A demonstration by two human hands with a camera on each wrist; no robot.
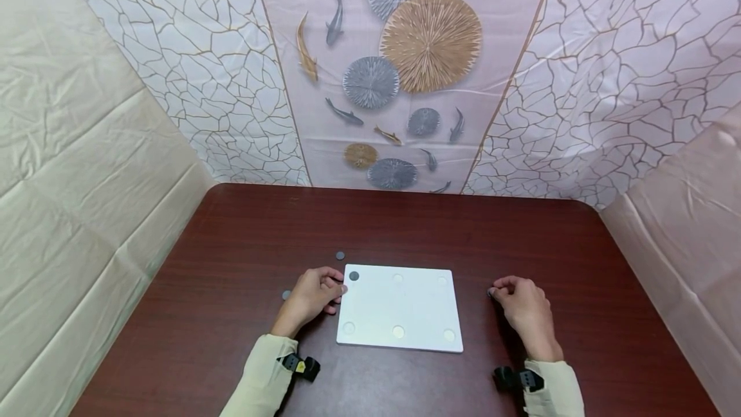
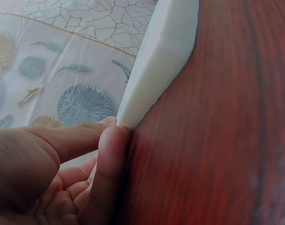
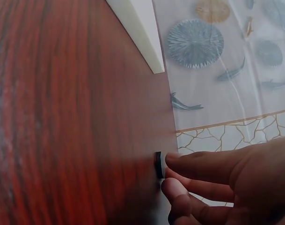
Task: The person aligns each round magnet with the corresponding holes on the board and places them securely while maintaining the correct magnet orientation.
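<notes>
Cloth sheets (image 1: 625, 69) around a brown table (image 1: 405, 230) suggest a makeshift booth.

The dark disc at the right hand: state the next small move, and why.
Probably lift the dark disc at the right hand toward the white board: another disc sits at its far-left corner, five recesses show white, and the left hand touches the board's left edge.

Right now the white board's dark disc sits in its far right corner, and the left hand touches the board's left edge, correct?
Wrong corner: the head view shows the dark disc in the far left corner of the white board; the left hand does touch the board's left edge.
</notes>
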